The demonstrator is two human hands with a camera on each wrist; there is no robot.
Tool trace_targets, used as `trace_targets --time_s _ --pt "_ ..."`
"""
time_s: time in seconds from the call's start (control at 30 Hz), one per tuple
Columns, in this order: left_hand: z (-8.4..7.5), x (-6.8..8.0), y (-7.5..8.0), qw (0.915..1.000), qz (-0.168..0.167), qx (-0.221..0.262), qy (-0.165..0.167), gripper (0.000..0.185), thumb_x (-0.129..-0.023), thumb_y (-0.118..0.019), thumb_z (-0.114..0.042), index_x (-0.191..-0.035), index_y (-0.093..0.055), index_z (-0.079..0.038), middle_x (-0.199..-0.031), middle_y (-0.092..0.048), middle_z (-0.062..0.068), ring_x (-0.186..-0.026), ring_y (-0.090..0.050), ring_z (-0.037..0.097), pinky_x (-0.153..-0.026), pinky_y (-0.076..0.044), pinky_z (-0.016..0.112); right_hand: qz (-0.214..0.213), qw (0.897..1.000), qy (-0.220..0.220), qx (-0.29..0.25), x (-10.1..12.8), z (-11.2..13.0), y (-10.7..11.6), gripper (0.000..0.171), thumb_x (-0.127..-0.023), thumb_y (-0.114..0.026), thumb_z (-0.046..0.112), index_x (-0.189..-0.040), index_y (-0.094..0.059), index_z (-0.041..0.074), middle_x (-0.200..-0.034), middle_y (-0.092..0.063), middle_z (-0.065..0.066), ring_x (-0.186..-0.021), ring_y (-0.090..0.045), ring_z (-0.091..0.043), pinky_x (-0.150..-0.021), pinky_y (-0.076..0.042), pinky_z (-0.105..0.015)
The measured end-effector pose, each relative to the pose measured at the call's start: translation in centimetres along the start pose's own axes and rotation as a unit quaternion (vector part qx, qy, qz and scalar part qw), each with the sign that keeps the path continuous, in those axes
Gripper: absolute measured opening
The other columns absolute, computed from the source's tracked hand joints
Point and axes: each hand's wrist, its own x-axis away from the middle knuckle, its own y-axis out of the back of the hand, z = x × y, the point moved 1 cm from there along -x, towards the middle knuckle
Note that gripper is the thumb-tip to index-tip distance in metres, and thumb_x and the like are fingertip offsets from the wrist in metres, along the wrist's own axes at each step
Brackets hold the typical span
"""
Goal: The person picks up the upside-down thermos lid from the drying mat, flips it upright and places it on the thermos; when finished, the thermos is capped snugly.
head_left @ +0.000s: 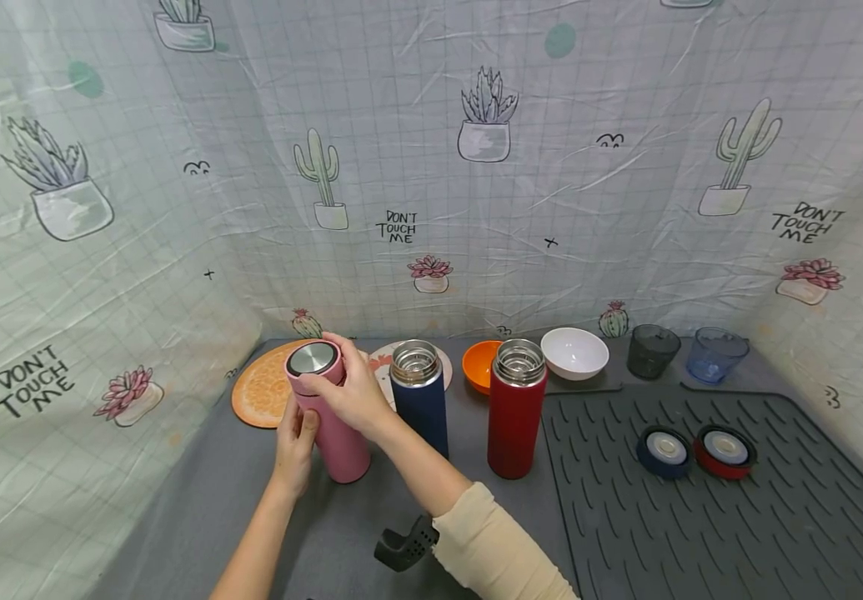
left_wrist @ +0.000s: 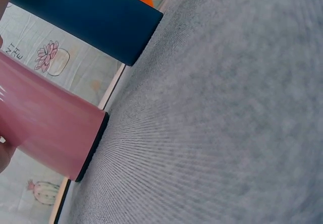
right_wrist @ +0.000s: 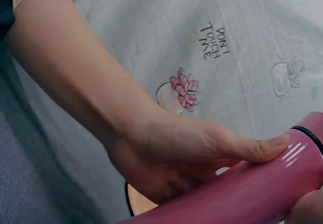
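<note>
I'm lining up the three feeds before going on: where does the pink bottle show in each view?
Head: pink bottle stands left of centre, left hand on its body, right hand round its lid.
Left wrist: it fills the lower left, base on the grey mat.
Right wrist: it runs along the bottom right under the left hand's thumb.
Shared landmark: the cactus-print cloth.

A grey table (head_left: 213, 508) carries a ribbed dark mat (head_left: 739, 533) on its right part. Directly on the table stand a pink flask (head_left: 333, 417), a blue flask (head_left: 420, 400), a red flask (head_left: 517, 408), an orange placemat (head_left: 262, 396), bowls and two cups.
</note>
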Motion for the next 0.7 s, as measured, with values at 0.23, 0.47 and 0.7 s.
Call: trace_targets --time_s 0.23,0.47,0.7 --pt "0.13 0.01 0.0 0.9999 -0.006 0.008 0.005 0.049 -0.097 -0.043 -0.027 -0.143 -0.03 -0.015 -0.129 -0.046 0.0 -0.109 -0.047 0.012 -0.084 -0.042 0.02 -0.02 1.0 -0.005 -0.021 -0.01 0.05 -0.12 0.056 -0.074 -0.076 0.023 -0.119 -0.044 0.014 -0.108 -0.049 0.002 -0.099 -0.048 -0.009 -0.075 -0.049 -0.023" --pt "0.19 -0.02 -0.06 1.0 -0.003 0.007 0.006 0.05 -0.098 -0.042 -0.025 -0.144 -0.028 -0.015 -0.131 -0.043 0.001 -0.111 -0.045 0.013 -0.086 -0.042 0.02 0.016 1.0 -0.002 -0.025 0.09 0.1 0.17 0.055 -0.084 -0.064 0.018 -0.133 -0.041 0.009 -0.119 -0.044 -0.007 -0.111 -0.038 -0.014 -0.083 -0.044 -0.023" --pt "0.36 0.02 -0.09 0.9998 -0.011 -0.005 0.013 0.051 -0.098 -0.042 -0.027 -0.145 -0.027 -0.015 -0.132 -0.042 0.001 -0.112 -0.044 0.014 -0.086 -0.041 0.02 0.0 0.996 -0.003 -0.094 0.23 0.72 0.07 0.055 -0.077 -0.071 0.008 -0.123 -0.041 0.003 -0.108 -0.049 -0.001 -0.09 -0.055 -0.006 -0.075 -0.048 -0.022"
